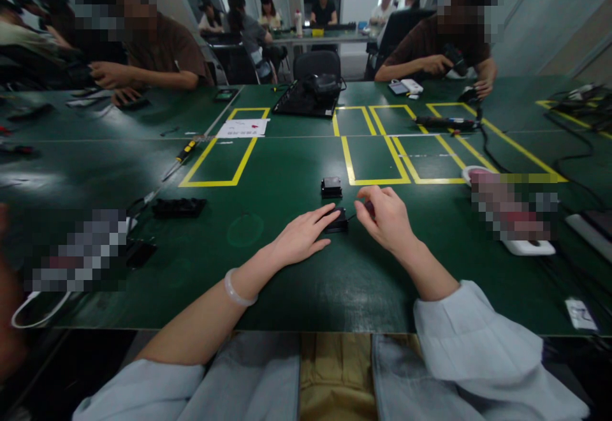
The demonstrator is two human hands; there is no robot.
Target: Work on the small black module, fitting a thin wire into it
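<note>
On the green table, a small black box (338, 222) lies under the fingers of my left hand (301, 236). My index and middle fingers reach over its top and far side, and the thumb is stretched out near its front edge, so the box is steadied between them. My right hand (386, 217) is closed around the dark handle of a small screwdriver (369, 208). Its thin shaft points left at the right side of the box; whether the tip touches is too small to tell. A second small black box (331, 187) stands just beyond.
Yellow tape rectangles (377, 182) mark the table. To the left lie a black slotted holder (179, 207) and a yellow-black screwdriver (186, 150); to the right is a white-edged device (528, 247) with cables. A black tray (291, 105) and two co-workers are across the table.
</note>
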